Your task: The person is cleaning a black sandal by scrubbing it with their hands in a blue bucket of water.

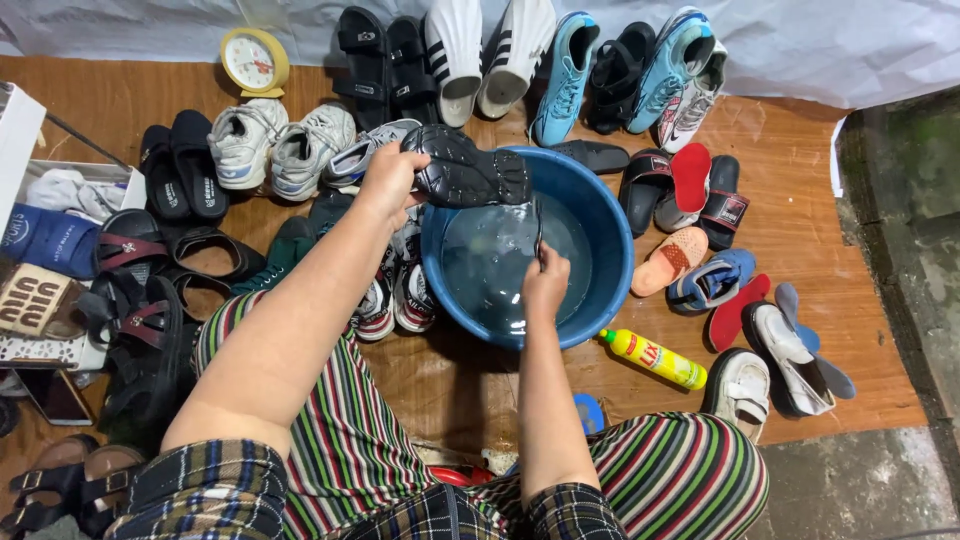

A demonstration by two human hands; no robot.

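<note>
Plaid short sleeves, striped trousers

A brown wooden floor point(820, 230) runs to a white sheet point(800, 40) at the far side, grey concrete point(900, 200) on the right.

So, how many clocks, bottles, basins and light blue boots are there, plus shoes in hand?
Round yellow clock: 1
Yellow plastic bottle: 1
Blue plastic basin of water: 1
Light blue football boots: 2
Black shoe in the left hand: 1
Total: 6

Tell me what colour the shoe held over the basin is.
Black. The shoe, gripped by the left hand, shows clearly in the head view.
</note>
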